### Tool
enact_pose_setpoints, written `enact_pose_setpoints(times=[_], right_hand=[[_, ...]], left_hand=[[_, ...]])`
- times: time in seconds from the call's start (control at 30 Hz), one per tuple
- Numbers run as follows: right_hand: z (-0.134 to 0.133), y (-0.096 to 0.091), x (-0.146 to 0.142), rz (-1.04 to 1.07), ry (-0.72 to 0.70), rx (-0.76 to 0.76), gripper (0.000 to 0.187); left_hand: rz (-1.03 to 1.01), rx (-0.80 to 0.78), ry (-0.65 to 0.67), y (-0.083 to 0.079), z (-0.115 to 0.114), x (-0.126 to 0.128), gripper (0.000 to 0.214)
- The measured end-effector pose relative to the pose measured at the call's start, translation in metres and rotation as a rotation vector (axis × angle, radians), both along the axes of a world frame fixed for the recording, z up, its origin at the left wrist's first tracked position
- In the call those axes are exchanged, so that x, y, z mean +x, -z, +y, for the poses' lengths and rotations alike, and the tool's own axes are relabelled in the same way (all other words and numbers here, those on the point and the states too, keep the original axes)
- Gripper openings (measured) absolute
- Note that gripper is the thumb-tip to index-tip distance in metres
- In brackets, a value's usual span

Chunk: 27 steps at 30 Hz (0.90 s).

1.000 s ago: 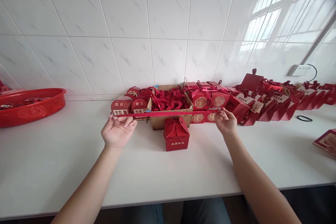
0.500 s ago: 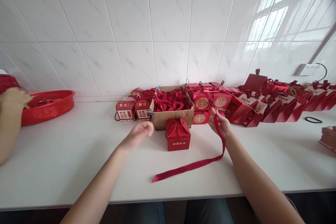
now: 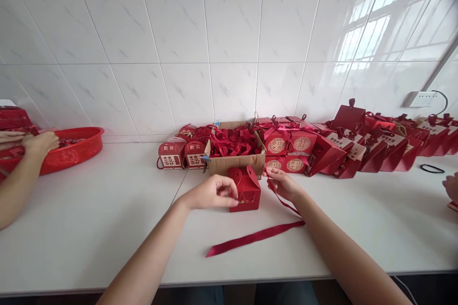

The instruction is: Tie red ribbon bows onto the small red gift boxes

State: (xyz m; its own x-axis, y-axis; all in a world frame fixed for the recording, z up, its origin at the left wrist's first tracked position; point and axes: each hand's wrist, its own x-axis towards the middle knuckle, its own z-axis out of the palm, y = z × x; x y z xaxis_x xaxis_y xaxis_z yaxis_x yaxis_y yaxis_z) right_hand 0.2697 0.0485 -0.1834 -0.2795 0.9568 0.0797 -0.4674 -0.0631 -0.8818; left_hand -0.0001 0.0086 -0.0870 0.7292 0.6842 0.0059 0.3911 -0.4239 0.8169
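A small red gift box [image 3: 249, 189] with a folded top and gold lettering stands in front of me. My left hand [image 3: 213, 192] is at its left front side, fingers loosely curled and thumb apart, with nothing visible in it. It overlaps part of the box, and I cannot tell whether it touches. On the box's other side, my right hand [image 3: 282, 184] pinches one end of a dark red ribbon [image 3: 255, 237]. The ribbon hangs below the hand, passes by my right wrist, and its free end lies flat on the white table.
Behind the gift box is a cardboard box [image 3: 234, 164] full of red ribbons. Arched red boxes [image 3: 171, 155] stand left of it; stacked red boxes [image 3: 288, 145] and red bags [image 3: 361, 152] line the right. A co-worker's hands [image 3: 41, 142] are by a red basin [image 3: 86, 145]. Another hand shows far right.
My right hand has moved left with the ribbon end, closer to the gift box. My left hand has come right to the box's front. The co-worker's hands at left have moved over the basin.
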Motion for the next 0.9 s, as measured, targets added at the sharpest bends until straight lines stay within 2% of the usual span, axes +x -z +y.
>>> enact_pose_setpoints(times=[0.03,0.07,0.1,0.13,0.17,0.23,0.27,0.33,0.4,0.47,0.57,0.7,0.9], right_hand=[[0.001,0.001,0.0,-0.006,-0.005,-0.001,0.022],[0.002,0.003,0.001,-0.01,-0.006,-0.005,0.022],[0.003,0.004,0.001,-0.011,-0.004,-0.01,0.022],[0.003,0.005,0.002,-0.011,0.002,-0.016,0.022],[0.004,0.005,0.002,-0.01,0.01,-0.02,0.022],[0.002,0.003,0.002,-0.011,0.027,-0.023,0.022],[0.001,0.001,0.001,-0.014,0.033,-0.021,0.023],[-0.004,-0.007,-0.001,-0.02,0.041,-0.012,0.023],[-0.011,-0.016,-0.006,-0.024,0.046,0.001,0.022],[-0.018,-0.025,-0.012,-0.027,0.081,0.035,0.021],[-0.028,-0.033,-0.021,-0.039,0.147,0.11,0.024],[-0.038,-0.038,-0.028,-0.078,0.114,0.159,0.024],[-0.047,-0.041,-0.03,-0.185,0.061,0.205,0.021]], left_hand=[[0.038,-0.031,0.16,-0.007,-0.003,-0.002,0.022],[0.054,-0.059,0.26,-0.012,-0.006,-0.004,0.021],[0.042,-0.057,0.278,-0.015,-0.007,-0.004,0.019],[0.01,-0.023,0.228,-0.016,-0.007,-0.002,0.016],[-0.039,0.045,0.12,-0.014,-0.006,0.002,0.014],[-0.132,0.239,-0.138,-0.002,0.001,0.012,0.011],[-0.159,0.333,-0.228,0.006,0.005,0.019,0.01],[-0.181,0.506,-0.354,0.025,0.013,0.03,0.014],[-0.165,0.57,-0.407,0.04,0.019,0.038,0.019],[-0.126,0.561,-0.365,0.05,0.02,0.04,0.021],[-0.106,0.517,-0.257,0.055,0.017,0.035,0.032],[-0.136,0.494,-0.186,0.053,0.011,0.028,0.045],[-0.113,0.531,-0.186,0.048,0.0,0.03,0.047]])
